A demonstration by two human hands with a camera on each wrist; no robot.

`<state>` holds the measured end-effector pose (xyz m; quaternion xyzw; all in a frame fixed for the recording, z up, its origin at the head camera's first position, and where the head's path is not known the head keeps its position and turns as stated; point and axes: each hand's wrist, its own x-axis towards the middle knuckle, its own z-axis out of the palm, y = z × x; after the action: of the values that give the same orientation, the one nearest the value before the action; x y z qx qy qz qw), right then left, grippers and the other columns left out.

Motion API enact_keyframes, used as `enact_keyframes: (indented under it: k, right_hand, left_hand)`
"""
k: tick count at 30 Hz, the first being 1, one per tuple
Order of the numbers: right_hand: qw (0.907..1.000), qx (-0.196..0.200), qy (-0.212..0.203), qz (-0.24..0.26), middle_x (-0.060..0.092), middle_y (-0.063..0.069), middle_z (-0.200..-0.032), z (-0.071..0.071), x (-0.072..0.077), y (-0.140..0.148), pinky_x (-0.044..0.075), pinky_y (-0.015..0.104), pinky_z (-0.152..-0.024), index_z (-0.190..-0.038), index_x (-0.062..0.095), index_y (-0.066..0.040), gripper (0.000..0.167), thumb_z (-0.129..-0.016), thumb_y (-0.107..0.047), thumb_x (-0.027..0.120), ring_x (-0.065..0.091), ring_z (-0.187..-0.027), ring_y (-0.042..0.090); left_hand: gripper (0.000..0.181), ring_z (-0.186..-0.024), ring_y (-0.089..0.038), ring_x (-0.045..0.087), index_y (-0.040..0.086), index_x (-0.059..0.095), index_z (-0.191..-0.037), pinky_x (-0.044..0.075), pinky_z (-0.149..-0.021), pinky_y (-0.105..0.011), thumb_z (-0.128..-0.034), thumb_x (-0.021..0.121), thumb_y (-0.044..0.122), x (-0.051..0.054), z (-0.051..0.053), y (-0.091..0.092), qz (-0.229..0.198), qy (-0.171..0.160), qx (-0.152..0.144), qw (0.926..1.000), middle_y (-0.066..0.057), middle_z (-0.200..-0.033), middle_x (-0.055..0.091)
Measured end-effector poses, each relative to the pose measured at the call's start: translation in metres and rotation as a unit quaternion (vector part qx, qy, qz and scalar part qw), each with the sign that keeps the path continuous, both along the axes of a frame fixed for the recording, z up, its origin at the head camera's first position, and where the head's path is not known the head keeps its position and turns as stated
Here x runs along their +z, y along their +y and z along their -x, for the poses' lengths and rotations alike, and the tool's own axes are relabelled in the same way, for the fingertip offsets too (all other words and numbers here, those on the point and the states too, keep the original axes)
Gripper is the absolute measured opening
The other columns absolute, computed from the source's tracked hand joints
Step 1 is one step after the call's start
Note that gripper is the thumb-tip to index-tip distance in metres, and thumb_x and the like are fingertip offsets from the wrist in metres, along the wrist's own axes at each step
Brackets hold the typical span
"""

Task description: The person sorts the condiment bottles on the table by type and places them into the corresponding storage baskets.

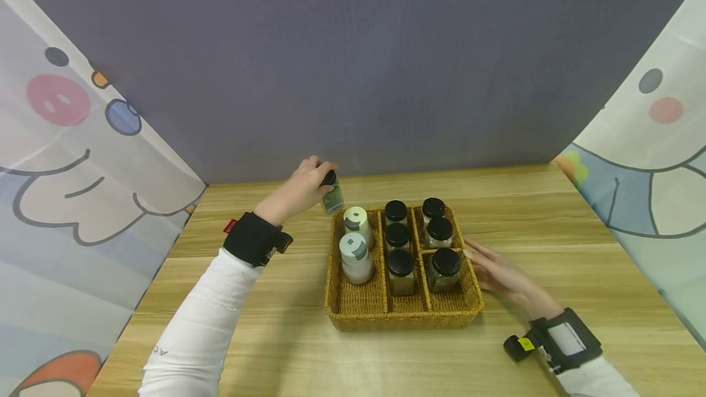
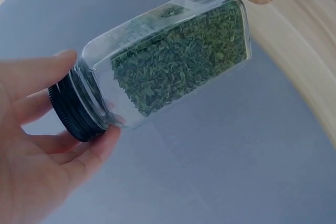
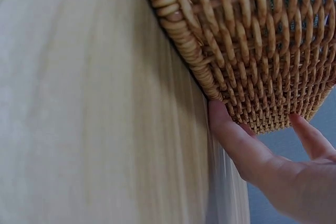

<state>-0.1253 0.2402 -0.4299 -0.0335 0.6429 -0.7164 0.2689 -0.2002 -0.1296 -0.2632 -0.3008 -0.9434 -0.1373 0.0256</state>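
In the head view my left hand [image 1: 302, 190] holds a spice jar [image 1: 333, 199] by its black lid, beyond the back left corner of a wicker basket [image 1: 402, 322]. Through the clear glass of the jar [image 2: 178, 56], dried green herbs show in the left wrist view; fingers and thumb pinch around the lid. My right hand [image 1: 499, 277] rests against the basket's right side. Up close in the right wrist view, its fingertips touch the woven wall [image 3: 252, 61]. Inside the basket stand two pale-capped bottles [image 1: 356, 256] on the left and several black-lidded jars [image 1: 401, 268] in the other compartments.
The basket stands on a light wooden table [image 1: 265, 342]. Behind it rises a grey-blue panel [image 1: 375, 78]. Cartoon-printed curtains [image 1: 66, 158] hang at both sides. A small red tag [image 1: 230, 225] is beside the left wrist strap.
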Motion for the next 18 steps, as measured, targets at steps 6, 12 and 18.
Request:
enact_keyframes:
  k: [6, 12, 18]
  right_hand:
    - [0.9997, -0.016, -0.019, 0.004, 0.046, 0.017, -0.126, -0.001, 0.0, -0.002, 0.041, 0.045, -0.091, -0.142, -0.002, -0.01, 0.07, -0.093, -0.031, 0.043, 0.054, -0.1, 0.015]
    - [0.9995, -0.02, -0.025, 0.004, 0.047, 0.015, -0.125, -0.001, 0.0, -0.002, 0.041, 0.045, -0.091, -0.142, -0.001, -0.011, 0.07, -0.093, -0.031, 0.044, 0.054, -0.1, 0.014]
    - [0.9995, -0.014, -0.026, 0.011, 0.052, 0.01, -0.12, 0.0, 0.0, -0.002, 0.042, 0.044, -0.091, -0.142, -0.003, -0.01, 0.071, -0.093, -0.031, 0.044, 0.055, -0.099, 0.014]
  left_hand:
    - [0.037, -0.1, -0.034, 0.044, -0.002, 0.047, -0.122, 0.043, -0.082, -0.04, -0.0861, 0.056, 0.005, 0.005, -0.007, 0.011, 0.004, 0.015, -0.022, 0.9996, -0.023, -0.109, 0.045]
    - [0.036, -0.1, -0.033, 0.045, -0.001, 0.048, -0.121, 0.044, -0.08, -0.039, -0.0862, 0.056, 0.006, 0.011, -0.013, 0.021, -0.002, 0.026, -0.044, 0.9987, -0.022, -0.108, 0.046]
    - [0.036, -0.1, -0.032, 0.045, -0.001, 0.049, -0.12, 0.045, -0.081, -0.037, -0.0851, 0.057, 0.004, 0.015, -0.018, 0.031, 0.0, 0.034, -0.064, 0.9973, -0.021, -0.108, 0.047]
